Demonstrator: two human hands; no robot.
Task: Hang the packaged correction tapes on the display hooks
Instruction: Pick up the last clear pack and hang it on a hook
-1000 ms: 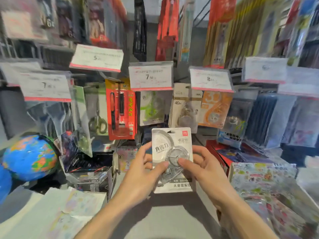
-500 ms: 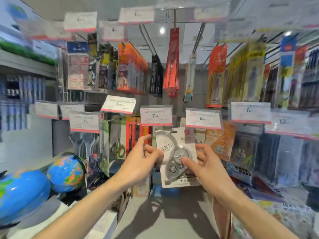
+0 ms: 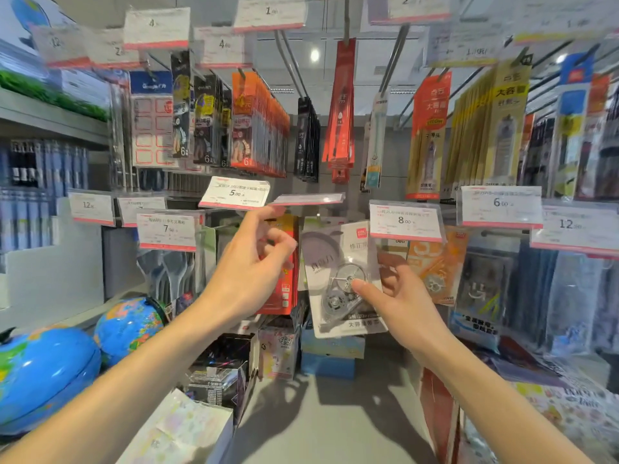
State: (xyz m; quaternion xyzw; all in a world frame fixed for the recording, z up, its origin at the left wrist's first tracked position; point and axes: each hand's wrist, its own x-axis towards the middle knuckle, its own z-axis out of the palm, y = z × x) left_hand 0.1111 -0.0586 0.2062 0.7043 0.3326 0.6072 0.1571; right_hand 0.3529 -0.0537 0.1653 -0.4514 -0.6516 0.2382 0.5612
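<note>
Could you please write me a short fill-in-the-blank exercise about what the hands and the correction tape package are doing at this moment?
1. The correction tape package is pinched by the ____ hand.
2. The left hand lifts a flipped-up price tag and holds ____ of the package.
3. The price tag just above the right hand reads ____.
4. Two blue ____ sit at lower left.

Missing words: right; nothing; 8.00; globes

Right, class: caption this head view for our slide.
Right hand holds a packaged correction tape up to the display; left hand lifts a price tag.
</note>
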